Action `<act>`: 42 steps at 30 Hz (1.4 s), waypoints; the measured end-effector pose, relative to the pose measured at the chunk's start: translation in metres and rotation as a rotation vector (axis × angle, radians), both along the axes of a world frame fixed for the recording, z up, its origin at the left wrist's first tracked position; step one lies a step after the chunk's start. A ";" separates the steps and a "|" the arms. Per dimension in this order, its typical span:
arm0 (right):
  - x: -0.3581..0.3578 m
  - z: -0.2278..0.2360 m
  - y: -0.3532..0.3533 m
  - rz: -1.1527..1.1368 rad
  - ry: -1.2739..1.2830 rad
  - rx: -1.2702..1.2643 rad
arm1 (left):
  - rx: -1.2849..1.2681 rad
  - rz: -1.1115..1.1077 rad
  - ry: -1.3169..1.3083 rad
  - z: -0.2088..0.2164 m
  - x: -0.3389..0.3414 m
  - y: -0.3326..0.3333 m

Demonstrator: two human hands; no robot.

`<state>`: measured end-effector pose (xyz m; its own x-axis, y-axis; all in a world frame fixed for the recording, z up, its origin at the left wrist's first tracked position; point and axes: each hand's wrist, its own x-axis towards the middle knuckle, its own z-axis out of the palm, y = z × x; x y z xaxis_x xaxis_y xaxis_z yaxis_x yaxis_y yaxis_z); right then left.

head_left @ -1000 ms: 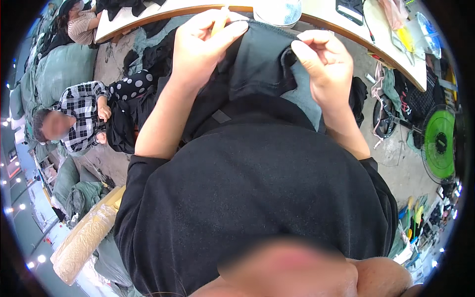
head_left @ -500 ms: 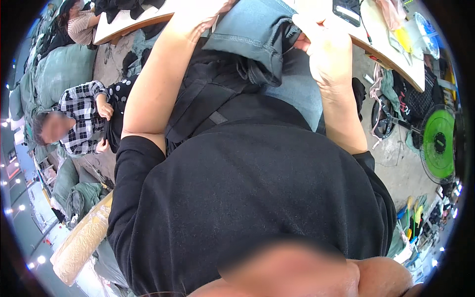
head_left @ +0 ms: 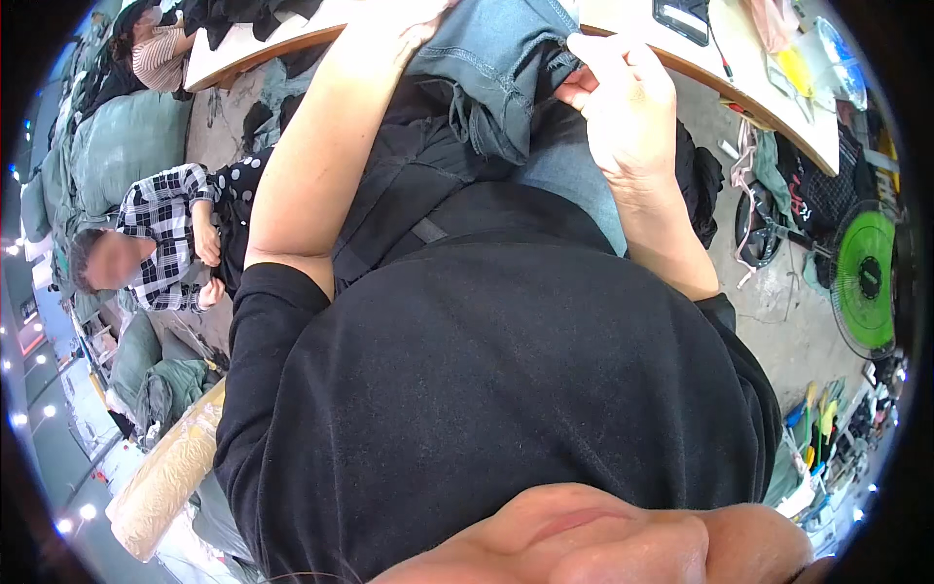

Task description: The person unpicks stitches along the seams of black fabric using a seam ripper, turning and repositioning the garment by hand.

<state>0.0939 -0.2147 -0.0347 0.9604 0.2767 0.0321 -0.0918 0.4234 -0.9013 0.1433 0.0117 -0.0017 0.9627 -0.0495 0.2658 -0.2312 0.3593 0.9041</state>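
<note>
A blue denim garment (head_left: 486, 58) with stitched seams and a dark, frayed inner edge hangs over the near side of the table, above my lap. My right hand (head_left: 632, 112) is closed at its right edge, thumb and fingers pinching the cloth near a seam. At the garment's left side is my left hand (head_left: 413, 21), cut off by the top of the picture, so its grip is hidden. More light blue denim (head_left: 574, 165) lies lower down, across my lap beside black cloth.
On the white table (head_left: 623, 15) lie a phone (head_left: 684, 18), a cable and plastic bags (head_left: 793, 78). A green fan (head_left: 864, 277) stands at the right. Left of me are a person in a checked shirt (head_left: 161, 234), large green sacks (head_left: 131, 141) and a pale fabric roll (head_left: 165, 472).
My right hand has moved slightly left, still pinching the denim. The garment has shifted a little up and left, and its hanging end is more bunched.
</note>
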 end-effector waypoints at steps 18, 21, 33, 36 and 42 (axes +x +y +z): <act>-0.018 0.002 0.003 0.065 -0.037 0.110 | 0.288 0.217 0.326 0.049 -0.121 -0.029; -0.023 0.002 0.007 0.049 -0.022 0.151 | 0.657 0.118 0.234 0.045 -0.144 -0.047; -0.027 -0.005 0.015 0.052 0.025 0.093 | 1.239 0.356 0.018 0.051 -0.158 -0.059; -0.029 -0.004 0.023 0.017 0.022 0.107 | 1.284 0.339 0.023 0.056 -0.160 -0.056; -0.027 -0.015 0.027 -0.087 -0.292 -0.047 | 1.259 0.392 -0.067 0.051 -0.161 -0.056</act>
